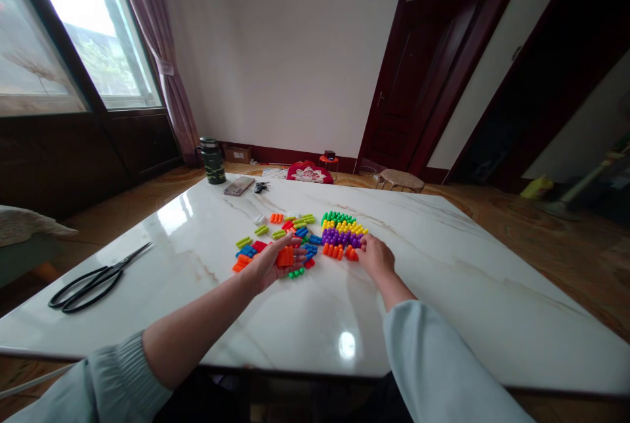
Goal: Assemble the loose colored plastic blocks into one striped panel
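Observation:
My left hand (273,261) lies palm up on the white marble table (443,292), fingers loosely curled, with orange plastic blocks (285,256) resting in it. Around it lie scattered loose blocks (295,234) in blue, orange, lime and red. My right hand (375,258) is at the right edge of an assembled block panel (343,234) with green, yellow, purple and orange rows. Its fingertips pinch an orange block (352,253) in the panel's bottom row.
Black scissors (96,280) lie near the table's left edge. At the far edge stand a camouflage-patterned bottle (213,161), a phone (239,186) and keys (260,186). Beyond are a red cushion (309,174), a small stool (399,180), dark doors and a window.

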`<act>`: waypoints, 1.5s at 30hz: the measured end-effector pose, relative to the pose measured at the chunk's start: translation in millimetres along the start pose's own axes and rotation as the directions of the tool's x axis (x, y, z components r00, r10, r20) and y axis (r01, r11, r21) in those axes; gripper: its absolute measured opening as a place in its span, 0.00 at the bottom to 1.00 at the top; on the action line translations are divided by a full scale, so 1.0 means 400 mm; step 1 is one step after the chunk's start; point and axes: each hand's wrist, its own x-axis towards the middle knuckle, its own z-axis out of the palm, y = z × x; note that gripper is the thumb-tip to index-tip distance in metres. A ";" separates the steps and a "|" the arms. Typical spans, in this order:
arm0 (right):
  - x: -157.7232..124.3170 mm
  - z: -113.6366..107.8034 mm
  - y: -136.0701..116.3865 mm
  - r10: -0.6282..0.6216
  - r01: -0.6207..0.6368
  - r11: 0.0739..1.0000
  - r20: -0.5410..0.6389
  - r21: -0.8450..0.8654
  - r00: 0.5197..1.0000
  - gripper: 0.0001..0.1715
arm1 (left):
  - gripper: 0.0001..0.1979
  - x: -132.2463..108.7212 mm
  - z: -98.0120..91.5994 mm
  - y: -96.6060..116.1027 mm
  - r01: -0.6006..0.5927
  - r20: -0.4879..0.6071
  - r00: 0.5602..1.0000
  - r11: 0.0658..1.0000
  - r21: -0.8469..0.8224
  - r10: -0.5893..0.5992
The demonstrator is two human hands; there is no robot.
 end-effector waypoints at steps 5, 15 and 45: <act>-0.017 -0.018 -0.010 -0.024 0.030 0.999 0.194 -0.028 0.981 0.07 | 0.24 0.000 0.000 -0.002 0.002 0.000 1.000 1.000 0.011 -0.002; -0.003 0.038 -0.010 -0.105 0.113 0.993 0.241 -0.017 0.965 0.09 | 0.23 0.000 0.003 -0.002 0.001 0.001 1.000 1.000 0.014 -0.001; -0.034 0.090 -0.079 -0.459 0.382 0.863 0.195 0.330 0.867 0.27 | 0.22 -0.002 0.005 -0.002 0.003 0.006 1.000 1.000 0.003 -0.003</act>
